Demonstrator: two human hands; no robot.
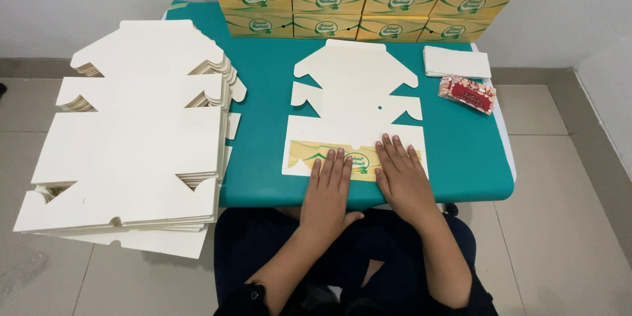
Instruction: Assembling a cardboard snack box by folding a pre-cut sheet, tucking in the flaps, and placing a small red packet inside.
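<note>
A flat die-cut cardboard box blank (355, 92) lies white side up on the teal table (467, 158). Its near flap (316, 151) is folded over, showing a yellow and green printed face. My left hand (327, 187) and my right hand (401, 171) both rest palm down on that folded flap, fingers flat and slightly apart, side by side at the table's near edge. Neither hand grips anything.
A tall stack of the same flat blanks (138, 131) overhangs the table's left end. Folded yellow boxes (368, 0) are stacked in rows at the back. A small white stack (456, 61) and a red patterned packet (467, 93) lie at the right.
</note>
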